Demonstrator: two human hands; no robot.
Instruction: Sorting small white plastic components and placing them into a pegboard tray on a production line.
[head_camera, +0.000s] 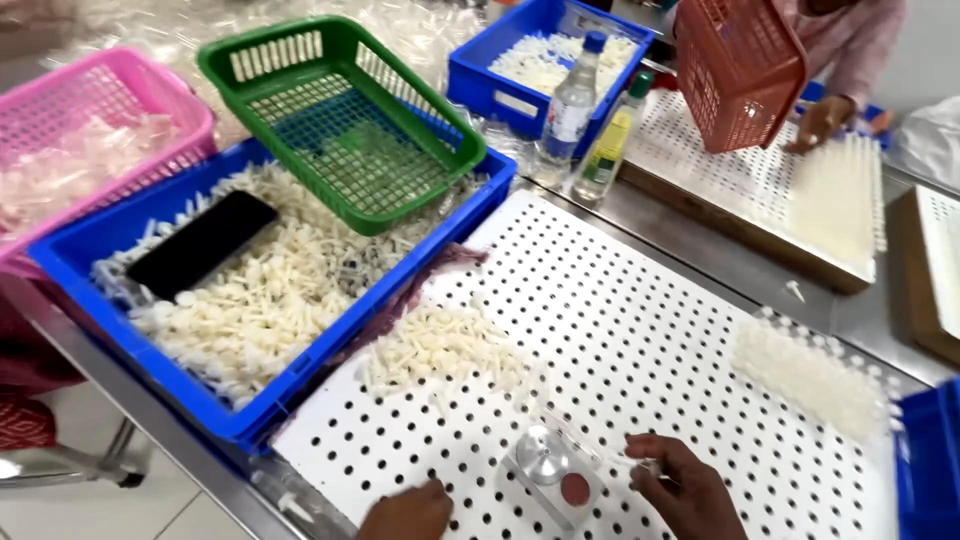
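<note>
My left hand (410, 512) rests at the near edge of a white perforated board (650, 330), fingers curled, nothing visibly in it. My right hand (685, 485) lies on the board with fingers bent, its fingertips beside a small clear plastic box (553, 468) that holds a round clear piece and a reddish disc. A loose pile of small white plastic parts (440, 350) lies on the board just beyond my hands. More white parts stand in the board's holes in a block (810, 375) at the right.
A blue crate (100, 240) full of white parts holds a black phone (200, 243) and a green basket (345, 115). A pink basket (90, 130) sits far left. Two bottles (570, 105) stand behind. Another person's hand (822, 122) and a red basket (740, 65) are over a second board.
</note>
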